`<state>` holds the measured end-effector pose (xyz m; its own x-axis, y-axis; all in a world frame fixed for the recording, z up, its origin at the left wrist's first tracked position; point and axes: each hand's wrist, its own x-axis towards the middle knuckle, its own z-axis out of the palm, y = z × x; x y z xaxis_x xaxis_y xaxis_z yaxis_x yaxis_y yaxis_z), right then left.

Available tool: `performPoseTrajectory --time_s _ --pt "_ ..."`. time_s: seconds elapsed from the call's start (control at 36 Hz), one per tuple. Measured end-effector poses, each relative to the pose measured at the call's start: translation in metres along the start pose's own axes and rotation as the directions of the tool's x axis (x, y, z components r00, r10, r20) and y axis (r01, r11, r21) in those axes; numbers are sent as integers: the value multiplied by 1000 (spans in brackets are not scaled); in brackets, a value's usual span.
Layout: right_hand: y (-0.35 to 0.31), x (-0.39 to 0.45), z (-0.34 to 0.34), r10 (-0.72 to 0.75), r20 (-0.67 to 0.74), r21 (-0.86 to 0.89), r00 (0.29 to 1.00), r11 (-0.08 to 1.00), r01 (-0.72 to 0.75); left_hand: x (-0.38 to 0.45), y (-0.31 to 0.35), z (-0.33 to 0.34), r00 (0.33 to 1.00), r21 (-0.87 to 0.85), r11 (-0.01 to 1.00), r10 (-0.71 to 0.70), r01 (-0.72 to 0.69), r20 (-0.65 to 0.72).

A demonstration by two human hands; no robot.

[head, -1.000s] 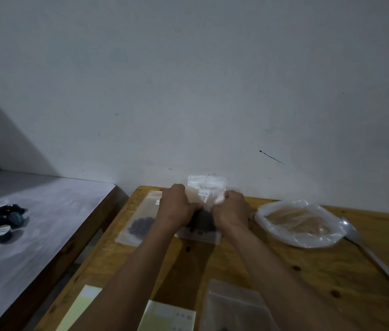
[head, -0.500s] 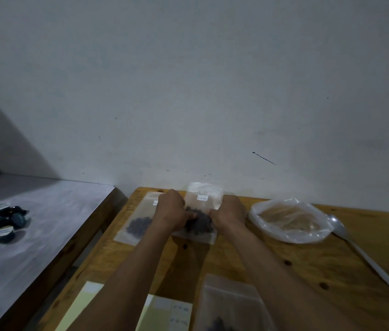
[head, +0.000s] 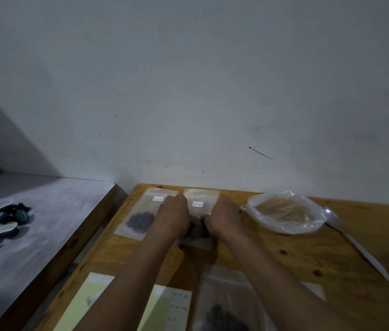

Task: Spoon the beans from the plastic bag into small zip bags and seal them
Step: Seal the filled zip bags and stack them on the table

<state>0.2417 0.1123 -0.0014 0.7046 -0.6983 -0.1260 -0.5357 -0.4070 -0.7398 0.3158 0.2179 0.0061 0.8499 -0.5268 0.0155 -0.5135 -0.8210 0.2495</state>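
Now the zip bag (head: 202,206), lifted before, lies flat left of the plastic bag (head: 284,212); left hand (head: 173,217) and right hand (head: 223,218) pinch it, probably sealed.

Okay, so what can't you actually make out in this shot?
- Head view: the small clear zip bag of dark beans: its seal state is unclear, its middle hidden by left hand and right hand.
- White labels: print too small.
- Nearest clear bag: cut off by bottom edge.
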Motion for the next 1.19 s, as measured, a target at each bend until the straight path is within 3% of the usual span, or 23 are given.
performPoseTrajectory --time_s 0.22,0.39,0.5,0.64,0.75,0.89,1.03,1.19 --pt "2 -22 0 -81 5 -119 997 990 81 -26 -4 -7 1000 2 1000 4 -4 5" --pt "8 -42 -11 -161 -12 -118 987 980 159 -55 -1 -21 997 -145 989 15 -26 -80" --pt "14 -73 -38 -205 93 -135 974 967 217 -82 -2 -31 995 -236 969 46 -66 -89" --pt "29 -111 -73 -203 324 -329 924 892 311 -121 1 -27 996 -287 955 84 -76 14" --pt "45 -125 -74 -214 327 -473 921 807 355 -148 9 -13 992 -210 977 59 -35 111" --pt "57 -128 -69 -304 246 -458 920 800 387 -167 19 0 997 -194 981 31 -17 70" --pt "62 -126 -68 -293 255 -385 921 843 375 -178 24 7 998 -287 956 -64 62 2" --pt "66 -119 -66 -265 284 -337 921 872 355 -181 26 11 988 -388 909 -149 152 37"
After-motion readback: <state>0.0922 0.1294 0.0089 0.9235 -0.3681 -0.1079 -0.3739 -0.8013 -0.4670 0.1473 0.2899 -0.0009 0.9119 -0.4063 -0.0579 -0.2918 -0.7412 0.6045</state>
